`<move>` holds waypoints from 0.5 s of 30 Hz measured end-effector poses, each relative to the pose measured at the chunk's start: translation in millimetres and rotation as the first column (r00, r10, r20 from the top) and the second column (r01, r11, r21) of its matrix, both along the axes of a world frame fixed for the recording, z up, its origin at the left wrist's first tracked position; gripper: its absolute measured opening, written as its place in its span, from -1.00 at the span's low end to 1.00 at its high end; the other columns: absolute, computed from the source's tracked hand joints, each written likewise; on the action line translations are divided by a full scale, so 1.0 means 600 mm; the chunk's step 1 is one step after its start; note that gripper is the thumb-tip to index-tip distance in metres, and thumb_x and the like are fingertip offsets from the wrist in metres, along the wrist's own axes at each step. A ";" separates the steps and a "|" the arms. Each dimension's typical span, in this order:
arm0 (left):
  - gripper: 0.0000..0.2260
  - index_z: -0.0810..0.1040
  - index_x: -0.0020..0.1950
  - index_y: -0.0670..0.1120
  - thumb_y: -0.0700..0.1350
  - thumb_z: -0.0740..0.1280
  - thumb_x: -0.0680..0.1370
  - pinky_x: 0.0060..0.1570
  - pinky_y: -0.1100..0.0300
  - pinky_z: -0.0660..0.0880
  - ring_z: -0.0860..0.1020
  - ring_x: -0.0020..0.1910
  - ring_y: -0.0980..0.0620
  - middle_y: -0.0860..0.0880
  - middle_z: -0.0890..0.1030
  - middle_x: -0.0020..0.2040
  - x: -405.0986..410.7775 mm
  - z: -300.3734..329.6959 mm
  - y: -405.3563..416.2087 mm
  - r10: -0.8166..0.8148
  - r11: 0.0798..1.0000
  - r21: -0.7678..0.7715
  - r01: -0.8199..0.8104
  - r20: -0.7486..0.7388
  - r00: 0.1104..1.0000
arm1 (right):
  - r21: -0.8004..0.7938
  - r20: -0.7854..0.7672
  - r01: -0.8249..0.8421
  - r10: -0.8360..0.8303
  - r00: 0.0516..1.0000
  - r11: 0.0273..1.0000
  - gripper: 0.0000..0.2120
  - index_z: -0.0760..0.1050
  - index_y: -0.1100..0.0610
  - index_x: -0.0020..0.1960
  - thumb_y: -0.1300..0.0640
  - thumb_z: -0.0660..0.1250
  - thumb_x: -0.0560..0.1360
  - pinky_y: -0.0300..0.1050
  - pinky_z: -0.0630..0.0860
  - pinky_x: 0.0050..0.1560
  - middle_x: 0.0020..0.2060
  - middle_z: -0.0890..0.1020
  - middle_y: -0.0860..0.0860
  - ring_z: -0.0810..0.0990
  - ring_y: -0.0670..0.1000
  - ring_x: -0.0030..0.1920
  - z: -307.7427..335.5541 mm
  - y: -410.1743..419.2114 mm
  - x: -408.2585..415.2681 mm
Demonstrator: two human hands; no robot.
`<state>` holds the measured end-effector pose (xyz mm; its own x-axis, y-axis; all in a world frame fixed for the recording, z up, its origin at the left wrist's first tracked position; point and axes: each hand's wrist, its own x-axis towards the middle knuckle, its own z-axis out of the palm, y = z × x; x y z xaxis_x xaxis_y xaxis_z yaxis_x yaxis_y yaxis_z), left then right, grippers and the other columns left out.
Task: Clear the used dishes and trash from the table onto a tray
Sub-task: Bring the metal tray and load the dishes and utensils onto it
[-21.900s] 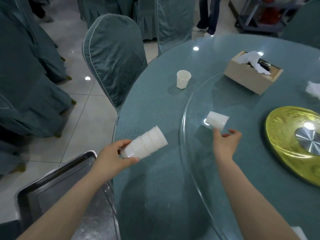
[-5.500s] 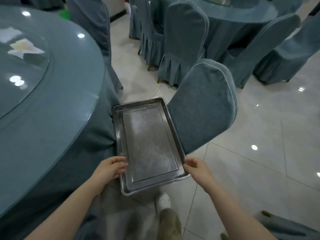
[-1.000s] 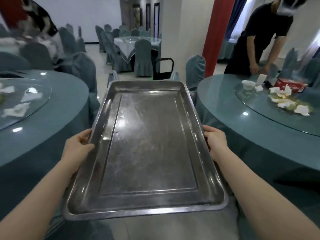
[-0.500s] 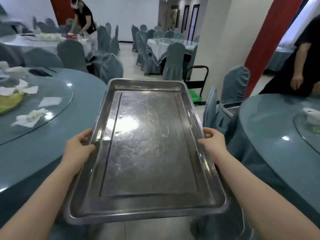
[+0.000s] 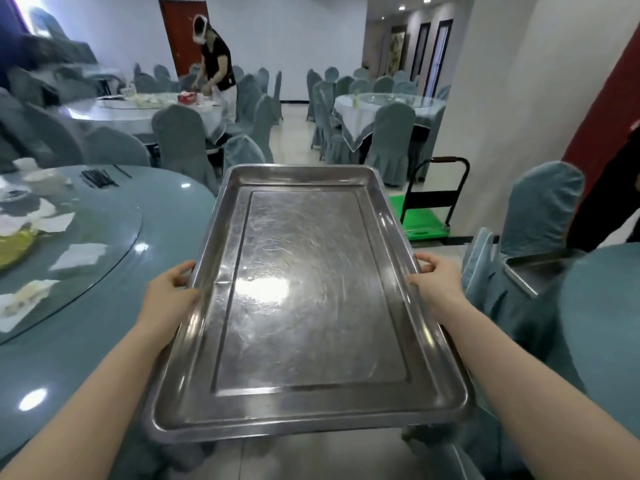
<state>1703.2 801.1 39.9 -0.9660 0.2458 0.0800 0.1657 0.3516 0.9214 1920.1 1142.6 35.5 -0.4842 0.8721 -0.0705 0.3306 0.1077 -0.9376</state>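
Note:
I carry a bare steel tray (image 5: 304, 407) level in front of me, with nothing on it. My left hand (image 5: 169, 296) grips its left rim, thumb over the edge. My right hand (image 5: 438, 284) grips the right rim the same way. To my left is a round teal table (image 5: 104, 323) with a glass turntable (image 5: 114, 233). On it lie crumpled white napkins (image 5: 78, 256), a yellow plate (image 5: 14, 245), black chopsticks (image 5: 98, 178) and white dishes (image 5: 43, 178) at the far edge.
A second teal table (image 5: 602, 323) is on my right, with covered chairs (image 5: 542, 206) beside it. A green trolley (image 5: 424, 220) stands ahead by a white pillar. A person (image 5: 216, 60) works at a far table. More covered chairs and tables fill the hall.
My view has swung left while I hold the tray with both hands. The left table with its napkins has come closer into view and the right table has slid toward the edge.

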 end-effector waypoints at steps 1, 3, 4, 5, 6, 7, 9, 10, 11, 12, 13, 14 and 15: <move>-0.47 0.49 0.33 -0.09 -0.46 0.28 0.41 -0.48 0.55 0.35 0.48 -0.31 0.18 0.00 0.56 -0.16 -0.016 0.002 0.022 0.012 1.000 -0.004 -0.012 -0.004 1.000 | 0.015 0.000 -0.010 0.010 1.000 1.000 -0.43 0.46 0.06 0.32 0.44 0.40 0.38 -0.07 0.58 -0.25 -0.25 0.60 0.04 0.58 0.01 -0.33 0.001 0.025 -0.024; -0.46 0.50 0.32 -0.09 -0.47 0.26 0.41 -0.49 0.52 0.36 0.50 -0.36 0.18 -0.07 0.56 -0.15 -0.051 0.005 0.060 0.034 0.999 -0.018 -0.035 -0.016 0.999 | 0.037 -0.006 -0.021 0.021 1.000 0.999 -0.45 0.49 0.06 0.29 0.42 0.42 0.37 -0.15 0.53 -0.32 -0.30 0.59 -0.01 0.56 -0.05 -0.38 -0.001 0.070 -0.070; -0.46 0.50 0.31 -0.07 -0.47 0.27 0.40 -0.48 0.49 0.38 0.49 -0.38 0.17 -0.12 0.57 -0.13 -0.073 0.005 0.080 0.037 0.999 -0.021 -0.038 -0.013 0.999 | 0.037 -0.016 -0.018 0.018 1.000 0.999 -0.46 0.51 0.06 0.27 0.41 0.43 0.35 -0.20 0.49 -0.36 -0.33 0.58 -0.04 0.56 -0.09 -0.42 -0.004 0.093 -0.095; -0.46 0.51 0.32 -0.09 -0.47 0.29 0.40 -0.47 0.45 0.39 0.48 -0.38 0.13 -0.17 0.57 -0.09 -0.099 0.007 0.101 0.035 0.999 -0.026 -0.036 -0.008 0.999 | 0.030 -0.025 -0.014 0.015 1.000 0.999 -0.48 0.53 0.05 0.24 0.40 0.44 0.34 -0.23 0.46 -0.40 -0.34 0.58 -0.05 0.56 -0.13 -0.46 -0.008 0.118 -0.119; -0.46 0.51 0.33 -0.09 -0.46 0.30 0.39 -0.46 0.43 0.39 0.46 -0.35 0.08 -0.18 0.57 -0.07 -0.125 0.007 0.124 0.032 0.999 -0.032 -0.032 -0.006 0.999 | 0.022 -0.032 -0.010 0.011 0.999 1.000 -0.48 0.54 0.04 0.22 0.40 0.44 0.33 -0.24 0.46 -0.41 -0.33 0.59 -0.05 0.58 -0.13 -0.46 -0.012 0.143 -0.144; -0.45 0.50 0.34 -0.09 -0.45 0.31 0.39 -0.43 0.42 0.39 0.46 -0.31 0.06 -0.16 0.57 -0.05 -0.152 0.007 0.150 0.029 0.999 -0.033 -0.029 -0.011 1.000 | 0.010 -0.040 -0.006 0.006 0.999 1.000 -0.48 0.54 0.05 0.22 0.40 0.43 0.32 -0.22 0.50 -0.37 -0.30 0.61 -0.03 0.60 -0.10 -0.41 -0.017 0.170 -0.168; -0.44 0.51 0.32 -0.07 -0.46 0.31 0.38 -0.40 0.43 0.41 0.49 -0.28 0.08 -0.07 0.60 -0.07 -0.205 0.005 0.204 0.024 0.999 -0.024 -0.025 -0.021 0.999 | -0.004 -0.054 0.001 -0.001 0.999 1.000 -0.47 0.53 0.07 0.25 0.40 0.43 0.32 -0.13 0.56 -0.23 -0.22 0.62 0.01 0.62 -0.02 -0.31 -0.028 0.225 -0.219; -0.44 0.51 0.32 -0.06 -0.46 0.31 0.38 -0.43 0.47 0.41 0.49 -0.30 0.12 -0.03 0.60 -0.10 -0.232 0.003 0.233 0.018 1.000 -0.011 -0.019 -0.022 1.000 | -0.002 -0.059 0.001 -0.001 0.998 1.000 -0.46 0.53 0.08 0.25 0.40 0.44 0.33 -0.11 0.57 -0.19 -0.21 0.62 0.02 0.61 -0.02 -0.29 -0.031 0.253 -0.244; -0.43 0.52 0.31 -0.05 -0.47 0.30 0.37 -0.46 0.50 0.39 0.49 -0.33 0.15 0.01 0.60 -0.14 -0.260 0.002 0.263 0.003 1.000 0.002 -0.003 -0.026 1.000 | -0.002 -0.066 0.003 -0.004 0.998 1.000 -0.46 0.53 0.09 0.25 0.40 0.44 0.32 -0.11 0.56 -0.18 -0.22 0.61 0.00 0.60 -0.02 -0.29 -0.033 0.281 -0.270; -0.43 0.52 0.31 -0.05 -0.48 0.29 0.37 -0.47 0.51 0.39 0.49 -0.34 0.17 0.05 0.60 -0.16 -0.290 0.001 0.292 -0.014 1.000 0.010 0.014 -0.027 1.000 | -0.006 -0.075 0.009 -0.010 0.997 1.000 -0.46 0.53 0.10 0.25 0.41 0.44 0.32 -0.12 0.54 -0.18 -0.23 0.60 -0.03 0.59 -0.03 -0.29 -0.033 0.309 -0.297; -0.43 0.52 0.31 -0.05 -0.48 0.29 0.37 -0.46 0.53 0.39 0.50 -0.32 0.20 0.08 0.59 -0.17 -0.324 0.001 0.322 -0.026 1.000 0.011 0.026 -0.025 0.999 | -0.010 -0.084 0.019 -0.020 0.996 1.000 -0.46 0.53 0.10 0.25 0.42 0.44 0.32 -0.14 0.52 -0.18 -0.24 0.57 -0.08 0.58 -0.04 -0.29 -0.030 0.337 -0.326; -0.43 0.51 0.31 -0.05 -0.48 0.30 0.38 -0.45 0.54 0.39 0.50 -0.30 0.22 0.08 0.60 -0.15 -0.358 0.001 0.351 -0.034 0.999 0.008 0.035 -0.019 0.999 | -0.011 -0.091 0.028 -0.029 0.995 1.000 -0.45 0.52 0.11 0.26 0.44 0.44 0.31 -0.14 0.50 -0.17 -0.25 0.53 -0.12 0.56 -0.05 -0.27 -0.027 0.363 -0.355; -0.43 0.50 0.32 -0.04 -0.47 0.30 0.38 -0.42 0.53 0.40 0.51 -0.27 0.22 0.05 0.62 -0.10 -0.392 0.001 0.379 -0.044 0.999 0.006 0.044 -0.016 0.999 | -0.013 -0.100 0.037 -0.038 0.994 0.999 -0.44 0.52 0.12 0.26 0.45 0.43 0.32 -0.15 0.48 -0.15 -0.26 0.49 -0.14 0.54 -0.07 -0.26 -0.025 0.388 -0.383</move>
<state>1467.9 1028.8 40.6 -0.9529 0.2876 0.0965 0.1952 0.3379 0.9207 1690.2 1375.6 20.6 -0.4566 0.8890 -0.0335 0.2386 0.0861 -0.9673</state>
